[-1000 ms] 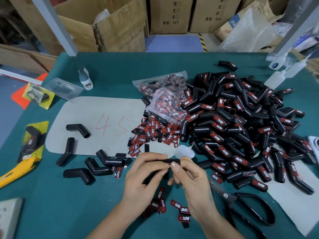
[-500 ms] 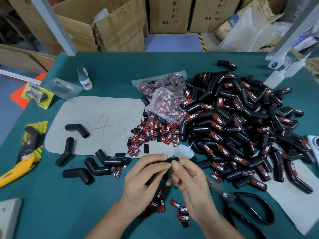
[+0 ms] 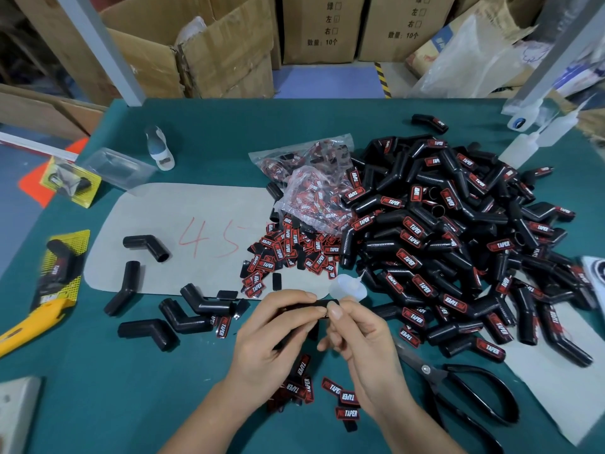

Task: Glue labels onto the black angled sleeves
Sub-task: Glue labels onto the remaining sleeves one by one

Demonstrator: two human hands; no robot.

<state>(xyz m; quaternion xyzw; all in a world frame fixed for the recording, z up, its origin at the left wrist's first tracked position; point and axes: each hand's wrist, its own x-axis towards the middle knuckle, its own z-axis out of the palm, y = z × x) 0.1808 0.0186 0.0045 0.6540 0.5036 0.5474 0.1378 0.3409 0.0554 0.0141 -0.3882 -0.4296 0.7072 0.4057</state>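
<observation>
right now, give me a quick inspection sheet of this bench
surface: green table with a grey mat marked 45 in red
job's things: held sleeve between both hands; labelled sleeves pile at right; five plain sleeves at left; loose labels mid-table, more near the wrists; glue bottle behind the hands
clutter: scissors, yellow knife, label bags, squeeze bottles
hands: left hand grips the sleeve; right hand pinches its end
cables: nothing seen
surroundings: cardboard boxes behind the table
</observation>
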